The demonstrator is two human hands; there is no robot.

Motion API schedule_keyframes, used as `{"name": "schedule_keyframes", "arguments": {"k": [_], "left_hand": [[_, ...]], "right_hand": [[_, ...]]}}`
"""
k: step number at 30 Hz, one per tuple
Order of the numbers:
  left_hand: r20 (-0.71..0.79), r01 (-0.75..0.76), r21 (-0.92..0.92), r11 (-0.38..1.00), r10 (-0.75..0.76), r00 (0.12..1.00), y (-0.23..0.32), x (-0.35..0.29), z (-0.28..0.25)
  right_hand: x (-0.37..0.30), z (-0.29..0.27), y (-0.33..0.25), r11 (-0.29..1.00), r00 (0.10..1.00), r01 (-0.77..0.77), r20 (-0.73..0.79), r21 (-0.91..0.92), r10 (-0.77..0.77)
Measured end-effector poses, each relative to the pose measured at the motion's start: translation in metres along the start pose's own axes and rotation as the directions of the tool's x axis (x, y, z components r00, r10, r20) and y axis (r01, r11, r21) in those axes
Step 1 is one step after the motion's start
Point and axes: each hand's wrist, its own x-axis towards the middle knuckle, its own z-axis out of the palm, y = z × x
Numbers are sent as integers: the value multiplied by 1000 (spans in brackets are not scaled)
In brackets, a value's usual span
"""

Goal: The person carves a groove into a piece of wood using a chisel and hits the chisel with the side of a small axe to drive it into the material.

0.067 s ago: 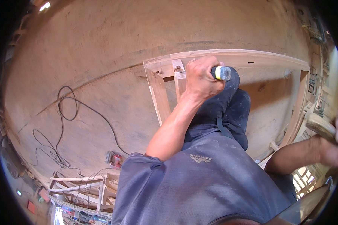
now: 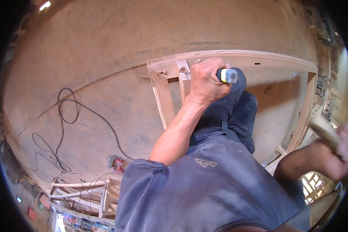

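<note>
My left hand [image 2: 209, 79] is wrapped round the dark handle of a chisel [image 2: 227, 75], which has a yellow band and a metal cap on its end. The chisel's blade is hidden behind the hand. It is held over the left part of a pale wooden frame [image 2: 278, 60], near a rail joint with rough cut wood [image 2: 184, 70]. Off at the far right, my right hand [image 2: 341, 156] is closed on a wooden mallet [image 2: 324, 127], raised away from the frame and smeared by motion.
My bent knees [image 2: 239, 104] rest inside the frame. On the floor at the left lies a looped black cable [image 2: 62, 127]. A red power tool [image 2: 116, 164] sits near my left elbow, and a stack of wooden frames [image 2: 79, 193] stands lower left.
The mallet in my right hand has shifted slightly left and tilted more steeply, with more blur. My left hand and the chisel have hardly moved.
</note>
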Motion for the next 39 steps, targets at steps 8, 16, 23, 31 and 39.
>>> {"name": "schedule_keyframes", "arguments": {"k": [8, 16, 23, 31, 39], "left_hand": [[3, 9, -48, 999, -9, 1000, -8, -3, -6], [-286, 200, -612, 765, -450, 846, -38, 33, -99], [-174, 203, -449, 870, -308, 935, -20, 29, -87], [-6, 67, -57, 996, -67, 998, -2, 13, -37], [55, 61, 80, 995, -65, 996, 1, 11, 17]], "right_hand": [[-111, 76, -31, 674, 418, -680, 602, -289, 680], [-148, 66, -28, 253, 48, -909, 521, -331, 852], [-170, 75, -17, 175, -62, -915, 554, -365, 830], [-167, 78, -11, 178, -45, -911, 517, -373, 855], [-128, 74, -11, 289, 162, -917, 407, -275, 899]]}}
